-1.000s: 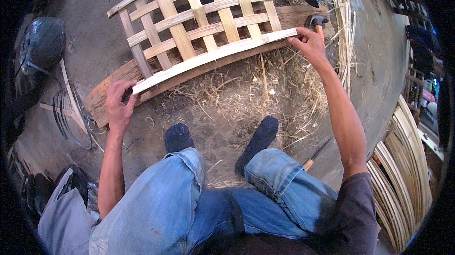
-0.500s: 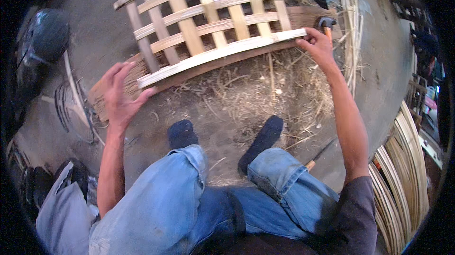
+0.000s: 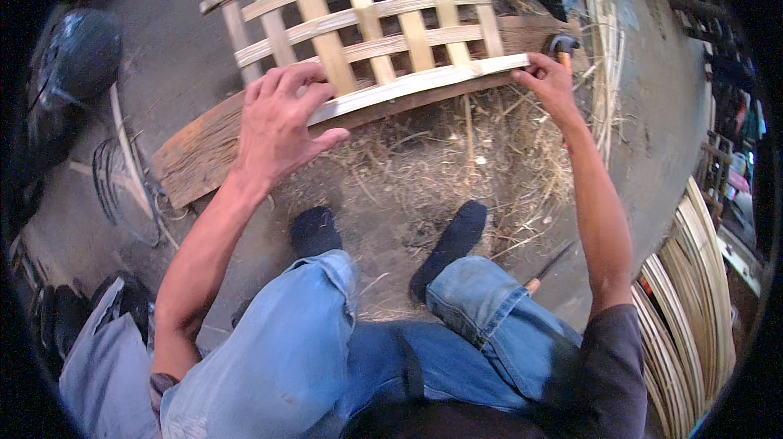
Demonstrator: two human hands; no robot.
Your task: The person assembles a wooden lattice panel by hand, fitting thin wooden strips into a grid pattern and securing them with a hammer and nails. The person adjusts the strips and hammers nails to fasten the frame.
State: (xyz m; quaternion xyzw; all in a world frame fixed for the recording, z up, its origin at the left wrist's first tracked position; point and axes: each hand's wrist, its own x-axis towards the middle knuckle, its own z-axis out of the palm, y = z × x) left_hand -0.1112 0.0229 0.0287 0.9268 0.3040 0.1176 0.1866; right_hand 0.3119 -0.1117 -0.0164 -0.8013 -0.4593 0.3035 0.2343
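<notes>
A woven lattice [image 3: 401, 3] of pale flat slats lies in front of me, partly over a brown plank [image 3: 196, 154]. Along its near edge runs a pale wooden strip [image 3: 424, 83]. My right hand [image 3: 548, 90] pinches that strip's right end between thumb and fingers. Over the strip's left end is my left hand [image 3: 281, 125], its fingers bent and its thumb spread apart below the edge. It covers that end and the lattice's near left corner, and nothing shows in its grasp. Beside my right hand lies a hammer [image 3: 561, 44] with an orange handle.
Thin split sticks [image 3: 603, 64] lie right of the plank. Shavings [image 3: 514, 145] litter the ground before my socked feet [image 3: 457, 235]. A wire coil [image 3: 114, 186] sits at left, below a dark rounded object [image 3: 81, 52]. Bundled long strips [image 3: 693, 300] stand at lower right.
My left hand has moved right, from beside the strip's left end to over it, covering the lattice corner. My right hand keeps its pinch, and the lattice has shifted slightly.
</notes>
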